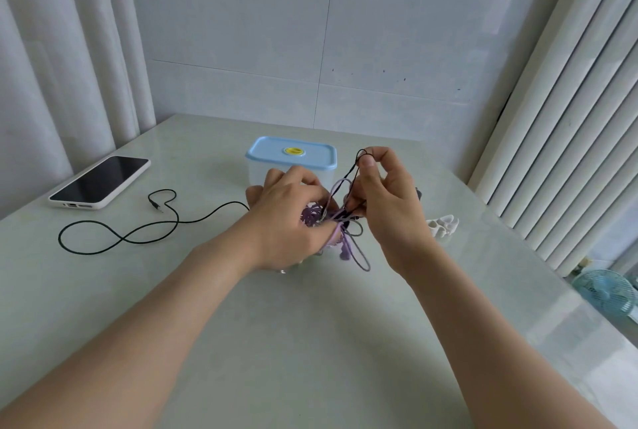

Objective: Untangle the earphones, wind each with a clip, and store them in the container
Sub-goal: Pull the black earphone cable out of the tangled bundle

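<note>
As L hand (290,221) clutches the knot (340,218), R hand (390,207) pinches black earphone cord (353,170) loop above it; purple earphone cord (365,267) hangs below. 2 cords prob. light, limp, snaggy: grip loops, don't yank.

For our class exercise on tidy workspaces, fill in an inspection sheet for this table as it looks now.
Surface: pale glossy table.
Job's things: container, blue lid on; white clip beside right hand.
Clutter: phone, screen up, at left.
Hands: left hand grips purple cable; right hand pinches black cable.
Cables: black cable trails left to its plug; both tangled between hands.
Surroundings: curtain left, fan lower right.
</note>
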The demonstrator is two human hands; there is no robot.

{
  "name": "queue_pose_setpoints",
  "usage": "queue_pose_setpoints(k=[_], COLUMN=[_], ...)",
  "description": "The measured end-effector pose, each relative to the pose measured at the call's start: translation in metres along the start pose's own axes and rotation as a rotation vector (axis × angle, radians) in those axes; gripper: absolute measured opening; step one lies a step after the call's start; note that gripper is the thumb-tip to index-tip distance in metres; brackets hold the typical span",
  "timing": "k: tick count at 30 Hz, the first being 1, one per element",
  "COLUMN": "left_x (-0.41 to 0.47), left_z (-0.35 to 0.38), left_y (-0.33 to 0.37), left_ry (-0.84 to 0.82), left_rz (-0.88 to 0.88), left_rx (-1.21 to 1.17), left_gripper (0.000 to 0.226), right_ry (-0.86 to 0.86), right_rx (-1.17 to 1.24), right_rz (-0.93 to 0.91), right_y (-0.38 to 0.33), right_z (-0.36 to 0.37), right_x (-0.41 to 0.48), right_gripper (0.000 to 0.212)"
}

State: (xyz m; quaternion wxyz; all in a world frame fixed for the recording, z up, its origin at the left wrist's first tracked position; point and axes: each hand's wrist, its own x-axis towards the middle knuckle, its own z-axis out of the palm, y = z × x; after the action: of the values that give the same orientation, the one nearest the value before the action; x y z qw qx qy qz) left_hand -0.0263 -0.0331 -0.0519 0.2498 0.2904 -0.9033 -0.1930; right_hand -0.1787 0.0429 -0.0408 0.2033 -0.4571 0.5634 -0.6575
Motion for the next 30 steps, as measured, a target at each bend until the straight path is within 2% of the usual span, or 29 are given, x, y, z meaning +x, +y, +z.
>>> queue_pose_setpoints(k=[3, 6, 9, 12, 14, 17, 21, 24, 27, 30], left_x=[-0.001, -0.002, 0.002, 0.002, 0.001, 0.002, 0.005, 0.005, 0.004, 0.003], left_z=[-0.006, -0.008, -0.004, -0.004, -0.004, -0.002, 0.0, 0.002, 0.003, 0.004], left_y=[0.004, 0.006, 0.002, 0.002, 0.003, 0.001, -0.001, -0.004, -0.007, -0.008], left_ry=[-0.092, -0.127, -0.047, -0.056, -0.059, -0.07, -0.057, -0.029, 0.017, 0.034], left_rz=[-0.043, -0.052, -0.029, -0.035, -0.052, -0.103, -0.157, -0.177, -0.169, -0.107], left_rx=[-0.213, -0.31, -0.149, -0.063, -0.029, 0.064, 0.161, 0.166, 0.113, 0.039], left_gripper=[0.027, 0.03, 0.013, 0.02, 0.013, 0.021, 0.021, 0.03, 0.044, 0.027], right_ry=[-0.017, -0.052, -0.048, -0.011, -0.005, -0.067, -0.075, -0.083, -0.109, -0.141], right_rx=[-0.082, -0.098, -0.027, -0.04, -0.03, 0.004, -0.075, -0.062, 0.091, 0.184], right_rz=[-0.061, -0.102, -0.092, -0.1, -0.052, -0.005, -0.053, -0.017, 0.03, 0.059], right_y=[-0.001, -0.003, -0.004, -0.002, -0.003, -0.006, -0.007, -0.009, -0.007, -0.005], right_z=[0.002, 0.004, 0.004, 0.002, 0.001, 0.001, 0.004, 0.003, -0.001, -0.001], right_x=[-0.001, -0.005, -0.005, -0.003, -0.003, -0.005, -0.009, -0.009, -0.006, -0.004], right_gripper=[0.028, 0.042, 0.049, 0.054, 0.053, 0.052, 0.057, 0.047, 0.026, 0.01])
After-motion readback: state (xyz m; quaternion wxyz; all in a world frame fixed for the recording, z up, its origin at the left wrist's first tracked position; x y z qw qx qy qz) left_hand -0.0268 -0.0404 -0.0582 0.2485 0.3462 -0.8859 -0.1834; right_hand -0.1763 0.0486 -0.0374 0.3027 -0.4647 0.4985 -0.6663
